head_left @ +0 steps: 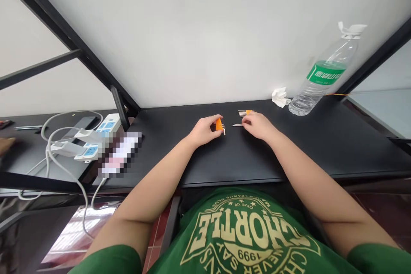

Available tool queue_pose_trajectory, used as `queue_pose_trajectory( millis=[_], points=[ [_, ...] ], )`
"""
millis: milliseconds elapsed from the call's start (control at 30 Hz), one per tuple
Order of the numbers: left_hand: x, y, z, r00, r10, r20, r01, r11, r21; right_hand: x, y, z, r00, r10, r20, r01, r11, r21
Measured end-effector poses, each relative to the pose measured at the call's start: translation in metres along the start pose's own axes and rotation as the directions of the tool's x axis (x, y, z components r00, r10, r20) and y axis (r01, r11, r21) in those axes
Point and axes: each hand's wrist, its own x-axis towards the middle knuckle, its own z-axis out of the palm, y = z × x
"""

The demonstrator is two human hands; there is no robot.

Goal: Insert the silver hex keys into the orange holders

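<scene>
Okay, so your left hand is curled nearly shut, with the small orange piece pinched at the fingertips and a couple of thin pale pins poking out beside it. Looks like a solid hold, but the thing is tiny, so I'd keep it in the fingertips rather than letting it sink into your palm.

Your right hand sits just to the right, fingers curved downward, right by a thin silver strip and a comb-like metal piece with an orange end. I can't tell from this view if it's actually clamped on either one, since your fingers cover the contact point.

All of this is near the middle of the black bench, with your hands close together but not touching. Working low over the surface like that is smart, because small bits won't fall far. Further right there's a crumpled tissue and a plastic water bottle lying on its side.
</scene>
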Motion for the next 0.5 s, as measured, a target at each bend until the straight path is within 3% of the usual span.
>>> queue_pose_trajectory(
  millis=[133,333,500],
  points=[
    [0.001,-0.006,0.0,0.999,-0.027,0.022,0.026,0.999,0.046,0.001,0.009,0.006,0.998,-0.048,0.049,0.055,0.989,-0.139],
    [0.001,-0.007,0.001,1.0,-0.016,0.027,0.014,0.998,0.066,-0.002,0.001,0.009,0.992,-0.12,0.045,0.127,0.967,-0.222],
    [0.001,-0.005,0.001,0.999,-0.019,0.031,0.016,0.996,0.084,-0.003,-0.008,0.006,0.984,-0.131,0.118,0.16,0.947,-0.278]
  ],
)
